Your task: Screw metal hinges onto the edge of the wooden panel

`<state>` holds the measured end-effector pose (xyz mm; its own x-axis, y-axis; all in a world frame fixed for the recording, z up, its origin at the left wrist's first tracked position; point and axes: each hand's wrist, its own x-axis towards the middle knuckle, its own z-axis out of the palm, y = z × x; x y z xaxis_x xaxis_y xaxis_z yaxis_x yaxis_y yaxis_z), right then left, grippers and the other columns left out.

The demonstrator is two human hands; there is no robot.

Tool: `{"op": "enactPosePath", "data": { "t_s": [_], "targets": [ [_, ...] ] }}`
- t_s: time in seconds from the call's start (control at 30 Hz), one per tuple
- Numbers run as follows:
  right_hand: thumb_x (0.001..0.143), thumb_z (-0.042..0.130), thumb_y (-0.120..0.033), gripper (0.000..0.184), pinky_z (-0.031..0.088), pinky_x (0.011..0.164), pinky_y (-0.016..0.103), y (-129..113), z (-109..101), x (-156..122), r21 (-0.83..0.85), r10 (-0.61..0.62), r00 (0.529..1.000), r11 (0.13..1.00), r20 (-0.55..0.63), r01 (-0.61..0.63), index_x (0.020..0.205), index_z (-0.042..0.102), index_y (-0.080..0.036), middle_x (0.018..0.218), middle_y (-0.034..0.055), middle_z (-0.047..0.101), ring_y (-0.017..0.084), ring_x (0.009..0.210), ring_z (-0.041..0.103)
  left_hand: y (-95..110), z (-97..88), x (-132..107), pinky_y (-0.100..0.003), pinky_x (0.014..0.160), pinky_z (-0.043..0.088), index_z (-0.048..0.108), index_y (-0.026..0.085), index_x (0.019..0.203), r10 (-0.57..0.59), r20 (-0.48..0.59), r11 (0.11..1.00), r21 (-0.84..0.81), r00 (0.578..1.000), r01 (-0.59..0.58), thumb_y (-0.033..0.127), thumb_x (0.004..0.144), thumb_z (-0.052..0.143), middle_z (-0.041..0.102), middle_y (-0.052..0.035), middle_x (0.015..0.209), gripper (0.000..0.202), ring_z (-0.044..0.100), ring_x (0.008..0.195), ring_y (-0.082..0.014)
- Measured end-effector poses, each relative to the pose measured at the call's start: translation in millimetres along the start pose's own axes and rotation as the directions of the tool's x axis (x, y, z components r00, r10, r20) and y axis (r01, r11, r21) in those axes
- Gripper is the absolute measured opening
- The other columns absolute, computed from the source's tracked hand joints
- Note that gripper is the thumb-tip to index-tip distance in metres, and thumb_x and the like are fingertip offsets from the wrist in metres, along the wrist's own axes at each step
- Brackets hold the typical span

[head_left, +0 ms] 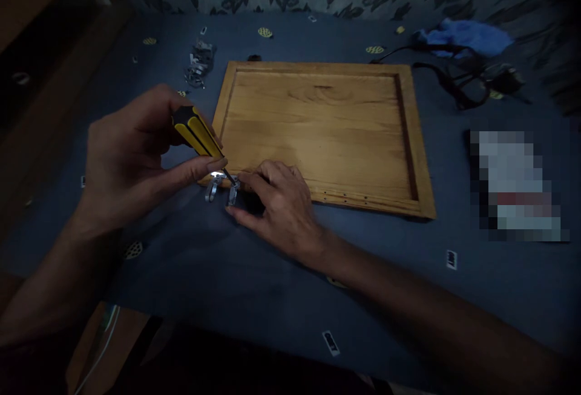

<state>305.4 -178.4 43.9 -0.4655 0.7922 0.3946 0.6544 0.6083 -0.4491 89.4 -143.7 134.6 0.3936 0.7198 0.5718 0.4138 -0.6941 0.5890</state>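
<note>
My left hand [140, 153] is closed around a screwdriver [200, 132] with a yellow and black handle. Its shaft slants down to a small shiny metal fitting [233, 194] at the near left edge of a wooden panel [318, 123] with a raised frame. A curved metal part [211, 189] sticks out just left of the tip. My right hand [281, 207] lies at the panel's near edge, thumb and forefinger gripping the fitting. The fingers partly hide where the tip meets it. Several small holes show in the frame to the right of that hand.
Beyond the panel's left corner lies a pile of small metal parts [198, 65]. Black-framed glasses [472, 89] and a blue cloth [467, 38] are at the back right. A blurred-out flat object [517, 186] rests on the right of the blue patterned cloth covering [272, 298].
</note>
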Motion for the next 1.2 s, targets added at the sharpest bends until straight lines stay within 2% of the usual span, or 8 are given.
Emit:
{"op": "enactPosePath", "data": {
  "t_s": [0.2,0.3,0.4,0.57,0.7,0.9,1.1,1.2],
  "targets": [
    [0.097,0.072,-0.047,0.041,0.042,0.081,0.040,0.5,1.1,0.1,-0.009,-0.013,1.000,1.000,-0.024,0.013,0.119,0.075,-0.013,0.103,0.0105,0.068,0.028,0.095,0.059,-0.4,-1.6,0.1,-0.035,0.055,0.064,0.078,0.034,0.113,0.031,0.021,0.999,0.029,0.999,-0.032,0.020,0.073,0.096,0.074,0.0011,0.084,0.046,0.068,0.067,-0.0207],
    [0.098,0.069,-0.048,0.041,0.042,0.081,0.040,0.5,1.0,0.2,-0.014,0.001,1.000,1.000,-0.001,-0.001,0.122,0.074,-0.015,0.103,0.0100,0.068,0.028,0.094,0.058,-1.0,-2.2,0.5,-0.036,0.059,0.068,0.078,0.036,0.117,0.023,0.024,1.000,0.005,0.999,-0.023,0.017,0.072,0.096,0.075,0.0005,0.088,0.053,0.071,0.071,-0.0221],
    [0.098,0.070,-0.046,0.041,0.041,0.081,0.040,0.4,0.1,0.2,-0.003,-0.003,1.000,1.000,0.002,0.003,0.123,0.074,-0.014,0.102,0.0103,0.067,0.028,0.095,0.058,-1.2,-2.4,1.1,-0.038,0.064,0.071,0.079,0.037,0.116,0.000,0.030,1.000,0.005,1.000,0.000,0.016,0.072,0.095,0.078,-0.0002,0.092,0.051,0.074,0.075,-0.0242],
    [0.098,0.070,-0.047,0.040,0.042,0.082,0.040,-0.3,-1.4,0.3,-0.005,0.016,1.000,1.000,0.015,-0.016,0.121,0.074,-0.015,0.102,0.0105,0.068,0.028,0.094,0.058,0.7,-3.0,1.9,-0.038,0.074,0.075,0.079,0.038,0.118,0.013,0.102,0.999,-0.049,0.995,-0.008,0.011,0.073,0.092,0.080,0.0001,0.099,0.054,0.079,0.084,-0.0251],
    [0.098,0.070,-0.047,0.039,0.043,0.082,0.041,-0.1,-0.9,0.3,0.005,0.018,1.000,1.000,0.019,-0.018,0.121,0.074,-0.015,0.102,0.0106,0.068,0.027,0.093,0.058,4.8,-2.3,1.8,-0.041,0.079,0.075,0.079,0.037,0.115,-0.034,0.097,0.997,-0.070,0.995,0.041,0.008,0.074,0.091,0.080,-0.0003,0.100,0.051,0.080,0.087,-0.0260],
    [0.098,0.070,-0.049,0.042,0.043,0.082,0.041,0.6,0.8,0.2,-0.008,-0.002,1.000,1.000,0.001,0.002,0.120,0.075,-0.013,0.103,0.0113,0.068,0.028,0.095,0.059,5.4,-1.4,1.3,-0.039,0.079,0.075,0.079,0.034,0.117,-0.031,0.107,0.995,-0.092,0.994,0.041,0.004,0.075,0.090,0.079,-0.0002,0.101,0.053,0.081,0.088,-0.0249],
    [0.097,0.072,-0.047,0.041,0.042,0.082,0.041,-0.1,0.5,1.0,-0.003,0.014,1.000,1.000,0.007,-0.014,0.121,0.074,-0.014,0.104,0.0112,0.068,0.028,0.095,0.058,2.4,-3.6,1.2,-0.039,0.080,0.076,0.077,0.033,0.123,0.032,0.137,0.995,-0.101,0.990,-0.019,-0.001,0.071,0.090,0.079,0.0009,0.104,0.063,0.082,0.091,-0.0244],
    [0.097,0.071,-0.048,0.039,0.043,0.082,0.041,-0.5,0.1,0.8,-0.013,0.021,1.000,1.000,0.006,-0.021,0.119,0.074,-0.016,0.103,0.0106,0.068,0.028,0.094,0.058,5.2,-4.0,1.4,-0.039,0.084,0.076,0.078,0.033,0.120,0.001,0.140,0.995,-0.099,0.990,0.013,0.000,0.073,0.090,0.077,0.0006,0.105,0.059,0.081,0.093,-0.0238]
  ]
}}
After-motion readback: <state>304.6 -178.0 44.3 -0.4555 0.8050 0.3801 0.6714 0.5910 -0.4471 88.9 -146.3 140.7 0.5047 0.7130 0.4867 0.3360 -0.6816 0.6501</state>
